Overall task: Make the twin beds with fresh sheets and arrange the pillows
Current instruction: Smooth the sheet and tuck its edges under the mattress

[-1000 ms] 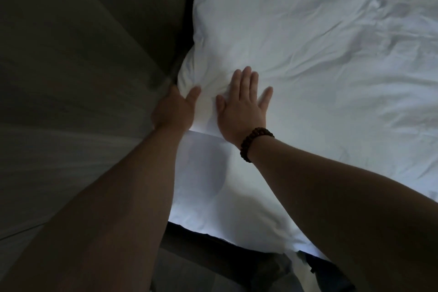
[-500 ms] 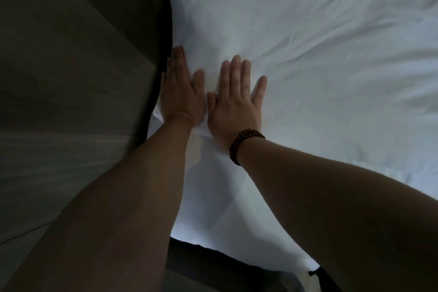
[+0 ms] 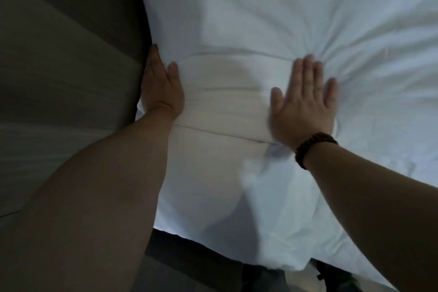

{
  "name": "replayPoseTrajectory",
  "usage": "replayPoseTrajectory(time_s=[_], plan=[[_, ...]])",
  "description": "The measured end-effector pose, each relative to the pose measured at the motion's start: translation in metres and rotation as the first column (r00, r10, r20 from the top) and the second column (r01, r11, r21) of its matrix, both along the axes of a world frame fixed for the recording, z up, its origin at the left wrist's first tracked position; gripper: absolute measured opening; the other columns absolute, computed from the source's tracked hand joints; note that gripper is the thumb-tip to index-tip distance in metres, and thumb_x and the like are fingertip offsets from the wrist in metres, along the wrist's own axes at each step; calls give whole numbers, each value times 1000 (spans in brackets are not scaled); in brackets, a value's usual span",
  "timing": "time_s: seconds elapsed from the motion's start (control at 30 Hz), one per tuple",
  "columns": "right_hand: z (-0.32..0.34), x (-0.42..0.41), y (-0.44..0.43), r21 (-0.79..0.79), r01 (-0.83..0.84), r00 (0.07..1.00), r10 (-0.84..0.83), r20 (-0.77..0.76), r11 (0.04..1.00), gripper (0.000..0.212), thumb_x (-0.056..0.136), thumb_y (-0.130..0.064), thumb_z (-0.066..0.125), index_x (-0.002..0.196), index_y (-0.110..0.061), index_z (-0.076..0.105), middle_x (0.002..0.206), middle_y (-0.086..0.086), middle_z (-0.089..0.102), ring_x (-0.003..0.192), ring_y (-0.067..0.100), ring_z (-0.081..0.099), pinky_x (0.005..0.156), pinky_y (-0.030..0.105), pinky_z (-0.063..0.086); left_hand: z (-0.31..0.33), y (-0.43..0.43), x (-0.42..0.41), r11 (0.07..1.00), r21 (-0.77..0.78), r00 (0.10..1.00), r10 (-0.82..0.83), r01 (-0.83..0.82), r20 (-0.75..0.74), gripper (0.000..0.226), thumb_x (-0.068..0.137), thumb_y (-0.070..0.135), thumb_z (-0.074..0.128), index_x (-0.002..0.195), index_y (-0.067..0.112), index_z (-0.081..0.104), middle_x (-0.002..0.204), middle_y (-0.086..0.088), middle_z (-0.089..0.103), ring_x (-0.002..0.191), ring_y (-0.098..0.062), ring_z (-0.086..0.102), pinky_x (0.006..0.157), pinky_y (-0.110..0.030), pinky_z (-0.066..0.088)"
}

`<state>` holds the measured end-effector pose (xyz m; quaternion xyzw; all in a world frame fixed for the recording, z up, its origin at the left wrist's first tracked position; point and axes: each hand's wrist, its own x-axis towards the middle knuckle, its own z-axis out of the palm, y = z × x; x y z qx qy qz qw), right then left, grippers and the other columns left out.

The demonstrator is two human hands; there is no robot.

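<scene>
Around: a dark grey panel [image 3: 59, 66] fills the left of the frame, hard against the left edge of the bed [image 3: 208, 197]; a strip of dark floor [image 3: 189, 268] shows along the bottom centre.
In the way: the panel leaves no visible gap at the bed's edge, and both forearms cross the lower frame, covering part of the bedding.
Sheet: one white sheet [image 3: 284, 19] covers the bed from the top centre to the right edge, creased, with wrinkles fanning out from the right fingertips.
Fold: one turned-back band [image 3: 225, 97] runs across the middle of the frame between the two hands, tinted cream against the whiter cloth.
Left hand: the left hand [image 3: 163, 87] lies at centre left, thumb on top of the band, fingers straight and pressed along the edge beside the panel, gripping nothing.
Right hand: the right hand [image 3: 303, 104] lies right of centre, palm down, fingers straight and spread, pressing the band's right end flat, holding nothing.
Bracelet: one dark beaded bracelet [image 3: 312, 147] sits on the right wrist.
Count: two hands, one sheet, one fold, one bracelet.
Hidden: most of the left fingers are lost against the panel; the bed is cut off at the top and right.
Unclear: dark shapes at bottom centre are too dim to name; the right hand is slightly blurred.
</scene>
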<state>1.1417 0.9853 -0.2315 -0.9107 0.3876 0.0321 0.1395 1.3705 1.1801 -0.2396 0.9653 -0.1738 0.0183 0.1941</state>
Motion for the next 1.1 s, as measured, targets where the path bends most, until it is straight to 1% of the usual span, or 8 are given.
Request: replayPoseTrajectory(time_s=[0.1, 0.2, 0.27, 0.33, 0.4, 0.63, 1.0, 1.1], plan=[[-12, -26, -16, 62, 20, 996, -14, -86, 998, 73, 100, -55, 6, 159, -13, -5, 167, 2, -11, 153, 18, -12, 124, 48, -4, 16, -7, -11, 1000, 9, 994, 26, -27, 103, 65, 104, 39, 32, 156, 2, 26, 160, -18, 32, 145, -32, 35, 120, -38, 25], [-21, -22, -13, 63, 15, 996, -10, -84, 998, 74, 100, -54, 0, 159, -10, -7, 167, 5, -12, 153, 21, -13, 123, 49, -5, 46, -38, -51, 987, 81, 931, 104, -141, 349, 61, 100, 26, 37, 155, 2, 29, 162, -19, 26, 151, -32, 26, 124, -46, 16], [-22, -22, -16, 77, 17, 998, -13, -59, 997, 74, 100, -53, -1, 159, -10, -7, 167, 5, -11, 153, 21, -14, 123, 49, -5, 63, -87, -101, 988, 122, 904, -136, 94, 406, 63, 97, 25, 42, 156, 4, 31, 163, -18, 25, 152, -32, 22, 125, -50, 12], [-25, -27, -18, 94, 12, 999, -9, -36, 995, 72, 100, -53, -4, 158, -10, -9, 166, 5, -13, 152, 20, -16, 123, 48, -7, 52, -129, -148, 862, 255, 813, -500, 437, 299, 64, 97, 29, 41, 157, 9, 30, 165, -12, 21, 154, -30, 16, 124, -52, 10], [-30, -28, -18, 97, 1, 1000, -3, 23, 995, 71, 101, -52, -3, 158, -11, -10, 166, 4, -14, 152, 19, -17, 123, 48, -7, 27, -147, -163, 783, 375, 786, -589, 497, 189, 61, 101, 32, 34, 159, 14, 26, 168, -6, 16, 155, -26, 10, 125, -50, 8], [-45, -69, -63, 24, -136, 989, 135, 53, 990, 67, 103, -49, 7, 159, -13, -4, 167, 3, -8, 154, 19, -10, 125, 45, -2, -8, -141, -148, 760, 509, 818, -549, 403, 173, 66, 100, 37, 35, 161, 16, 18, 169, -3, 11, 156, -25, 8, 125, -48, 4], [-50, -200, -182, -45, 127, 991, -129, -46, 991, 68, 102, -51, 7, 160, -15, -4, 166, 1, -12, 153, 17, -12, 125, 46, -2, -3, -148, -155, 746, 561, 851, -509, 358, 134, 69, 97, 36, 34, 160, 12, 20, 168, -7, 13, 155, -29, 11, 124, -54, 10], [-56, -197, -180, -31, 139, 990, -140, -21, 990, 68, 103, -50, 6, 159, -14, -3, 166, 2, -11, 153, 17, -13, 124, 46, -3, 1, -173, -179, 844, 504, 924, -322, 183, 204, 71, 91, 28, 35, 158, 7, 25, 166, -12, 20, 153, -32, 18, 123, -56, 12]])
